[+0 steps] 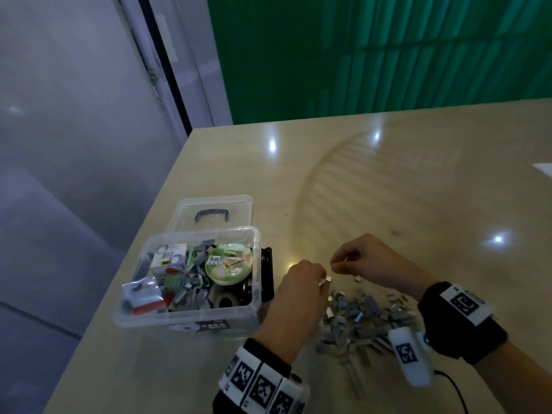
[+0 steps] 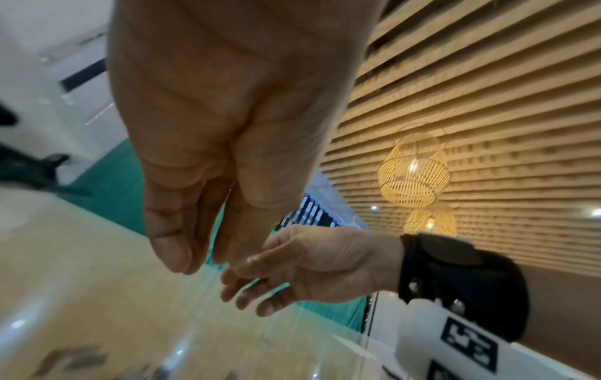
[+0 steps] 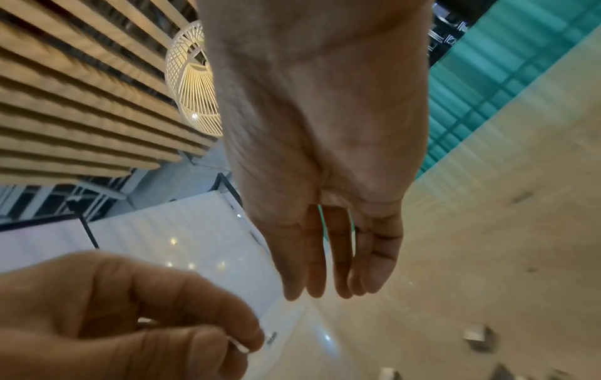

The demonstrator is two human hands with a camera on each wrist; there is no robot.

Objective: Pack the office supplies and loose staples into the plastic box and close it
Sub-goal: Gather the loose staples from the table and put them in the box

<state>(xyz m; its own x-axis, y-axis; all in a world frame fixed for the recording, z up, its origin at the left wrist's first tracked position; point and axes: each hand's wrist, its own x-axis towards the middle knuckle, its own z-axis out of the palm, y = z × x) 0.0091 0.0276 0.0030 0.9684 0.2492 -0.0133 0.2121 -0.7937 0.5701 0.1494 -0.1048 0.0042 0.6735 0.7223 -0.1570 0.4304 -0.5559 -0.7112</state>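
A clear plastic box (image 1: 191,319) stands open near the table's left edge, and its lid (image 1: 209,204) with a dark handle lies flat behind it. Inside are a green-labelled tape roll (image 1: 228,262), small packets and several grey staple strips. Right of the box, a pile of loose staples (image 1: 364,318) lies on the table below both hands. My left hand (image 1: 324,280) pinches a shiny staple piece (image 3: 237,344) above the pile's left end. Just right of it, my right hand (image 1: 339,262) pinches a small staple piece (image 1: 345,259); the two hands' fingertips nearly meet.
The table's left edge (image 1: 125,264) runs close past the box, with grey floor beyond it. A white sheet corner (image 1: 543,168) shows at the far right. A black cable (image 1: 454,386) trails from the right wrist camera. A green wall stands behind the table.
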